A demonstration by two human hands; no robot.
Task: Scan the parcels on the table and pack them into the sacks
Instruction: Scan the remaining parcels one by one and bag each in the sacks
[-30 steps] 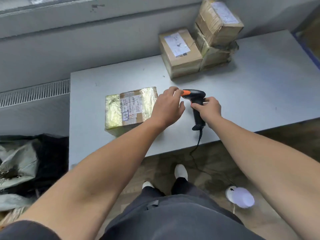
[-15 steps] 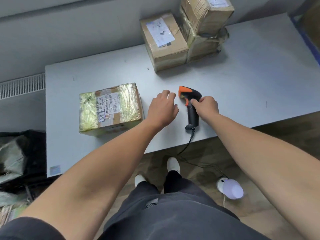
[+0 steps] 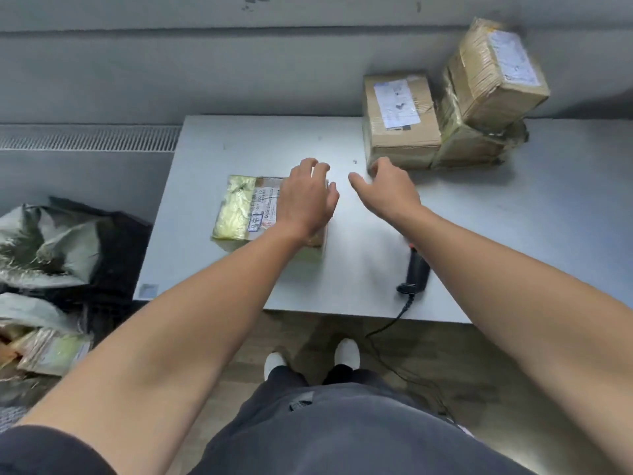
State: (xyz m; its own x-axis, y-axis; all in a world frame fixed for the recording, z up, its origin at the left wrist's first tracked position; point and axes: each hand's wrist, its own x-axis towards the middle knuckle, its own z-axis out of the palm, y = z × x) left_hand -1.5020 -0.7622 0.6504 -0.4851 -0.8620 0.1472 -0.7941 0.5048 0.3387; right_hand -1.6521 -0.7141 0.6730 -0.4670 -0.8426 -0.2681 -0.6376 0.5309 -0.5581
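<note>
A yellow-taped parcel [image 3: 239,209] with a white label lies on the grey table [image 3: 513,234]. My left hand [image 3: 308,200] hovers over its right end with relaxed fingers and holds nothing. My right hand [image 3: 387,190] reaches out empty above the table, its fingertips close to the near corner of a brown cardboard parcel [image 3: 399,121]. The black barcode scanner [image 3: 416,272] lies on the table near the front edge, partly hidden under my right forearm. Grey sacks [image 3: 48,245] sit on the floor left of the table.
Two more taped parcels [image 3: 493,80] are stacked at the back right beside the brown one. The scanner's cable [image 3: 394,337] hangs over the table's front edge to the floor. A sack at the lower left holds packed parcels [image 3: 51,351]. A grey wall runs behind the table.
My right hand has let go of the scanner, which now lies on the table, and reached forward. My left hand has moved over the yellow parcel's right end. The view has shifted.
</note>
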